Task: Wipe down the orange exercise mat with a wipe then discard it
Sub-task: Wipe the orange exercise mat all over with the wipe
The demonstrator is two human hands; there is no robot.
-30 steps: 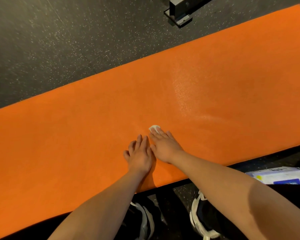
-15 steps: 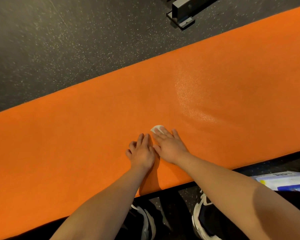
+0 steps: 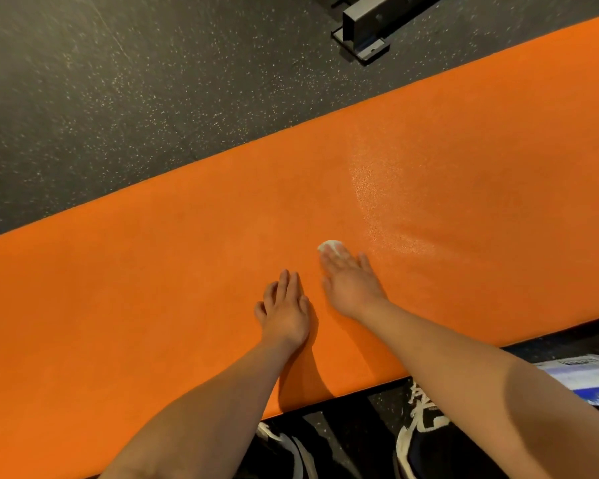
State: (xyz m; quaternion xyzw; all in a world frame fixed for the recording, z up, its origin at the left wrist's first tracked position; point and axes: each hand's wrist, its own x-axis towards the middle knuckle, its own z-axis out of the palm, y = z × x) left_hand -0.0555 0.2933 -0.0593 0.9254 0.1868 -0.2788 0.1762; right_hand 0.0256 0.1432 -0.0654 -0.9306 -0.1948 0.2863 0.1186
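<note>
The dark speckled floor [image 3: 111,108] fills the upper left, and the orange exercise mat [image 3: 135,299] runs across it as a broad band, low at the left and climbing toward the upper right corner. Near the middle of the mat, close to its near edge, the person's left hand [image 3: 286,312] lies palm down on the orange surface, its fingers straight and close together, with nothing in it. Just to its right and a little farther out, but apart from it, the right hand [image 3: 351,285] is also flat with its fingers stretched out, pressing the wipe [image 3: 330,245] against the mat. Only a small white rounded edge of the wipe shows beyond the fingertips; the rest is hidden under the hand. Right of the wipe, a pale glistening streak [image 3: 377,209] curves over the mat's surface. Beyond the mat's far edge, at the top, a dark metal frame foot [image 3: 363,25] rests on the floor. Below the near edge, two black shoes with white trim [image 3: 419,426] stand on the floor between the forearms, and a white and blue packet [image 3: 588,378] lies at the right edge, partly behind the right arm.
</note>
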